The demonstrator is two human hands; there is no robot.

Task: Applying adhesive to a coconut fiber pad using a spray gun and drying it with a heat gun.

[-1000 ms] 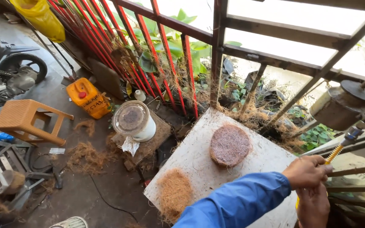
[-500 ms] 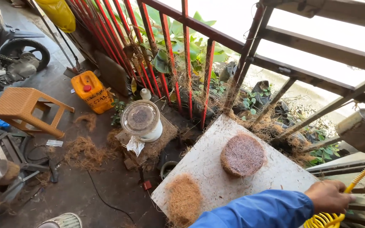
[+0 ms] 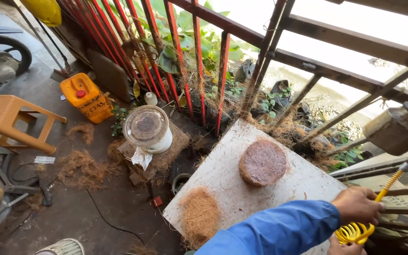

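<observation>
Gripping a yellow coiled hose [image 3: 355, 231] at the bottom right edge, the left hand [image 3: 357, 205], in a blue sleeve [image 3: 279, 229], has its fingers curled shut around it. The right hand [image 3: 343, 248] barely shows under the coil; its grip cannot be told. Beyond lies a white board [image 3: 227, 174] carrying a loose fibre pile [image 3: 199, 215] and a pressed round fibre disc [image 3: 263, 163]. Farther off stand red bars [image 3: 194, 56].

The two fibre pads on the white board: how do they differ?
The round pad is a tight, neat disc, darker reddish-brown, lying mid-board; the loose pad is a shaggy, paler golden heap at the edge of the white board. The round pad's outline is crisp, the loose pad's ragged. Both look like coir fibre, and neither hand touches either.
</observation>
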